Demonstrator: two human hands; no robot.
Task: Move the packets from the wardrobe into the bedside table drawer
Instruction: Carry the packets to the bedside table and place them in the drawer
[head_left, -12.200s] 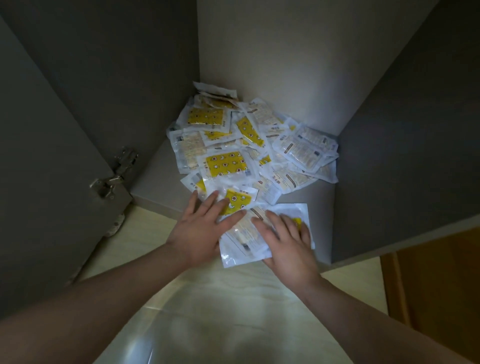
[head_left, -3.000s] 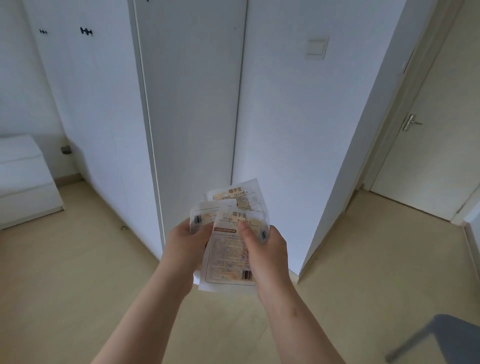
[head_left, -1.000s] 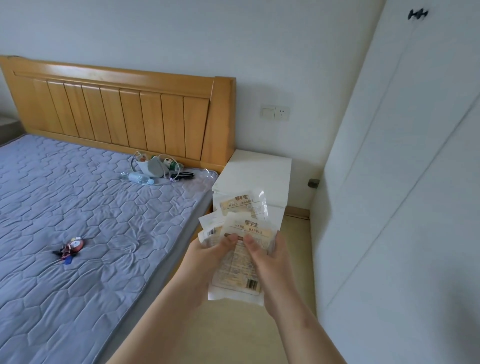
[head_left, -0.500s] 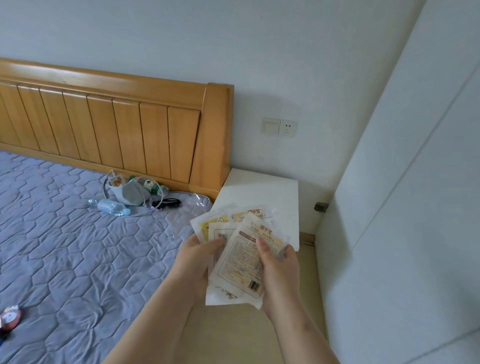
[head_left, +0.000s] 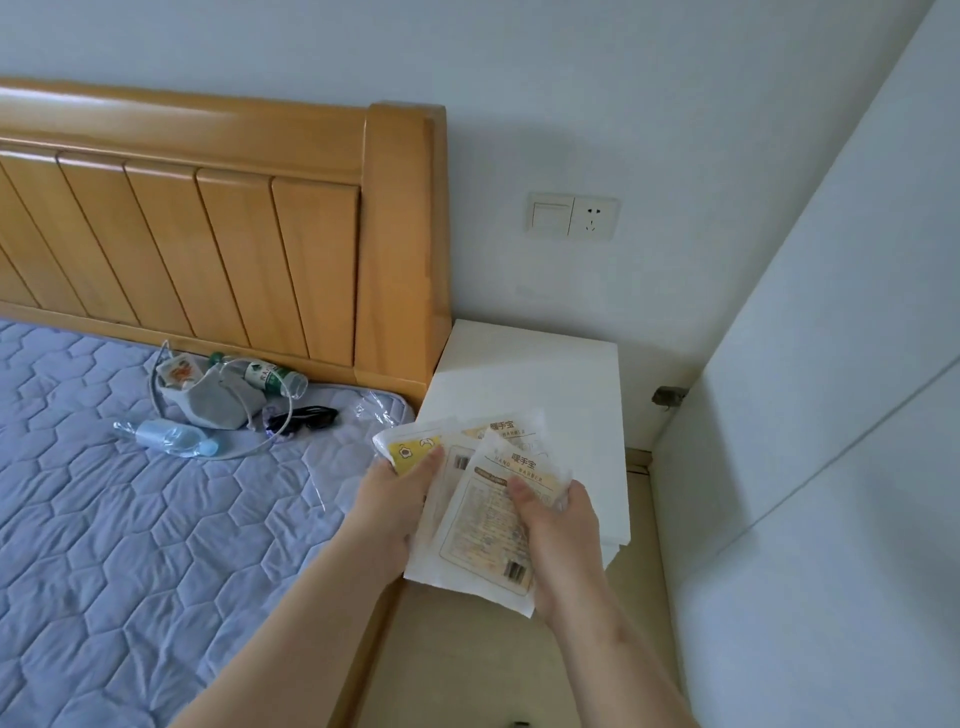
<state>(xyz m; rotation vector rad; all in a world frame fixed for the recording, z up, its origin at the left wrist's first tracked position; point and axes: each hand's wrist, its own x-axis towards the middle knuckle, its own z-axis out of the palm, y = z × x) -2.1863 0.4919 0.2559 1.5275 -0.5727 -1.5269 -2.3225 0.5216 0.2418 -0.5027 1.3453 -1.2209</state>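
Head view: both forearms reach forward, side by side. The left hand (head_left: 395, 499) and right hand (head_left: 558, 530) together clutch a fanned stack of packets (head_left: 480, 506), thumbs pressed on top, fingers curled beneath. The packets hang in the air in front of the white bedside table (head_left: 540, 374), beside the bed (head_left: 130, 519).

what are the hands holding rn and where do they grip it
A fanned stack of packets, held in both hands. The left hand grips the stack's left edge and the right hand its right edge, each with its thumb on the front.
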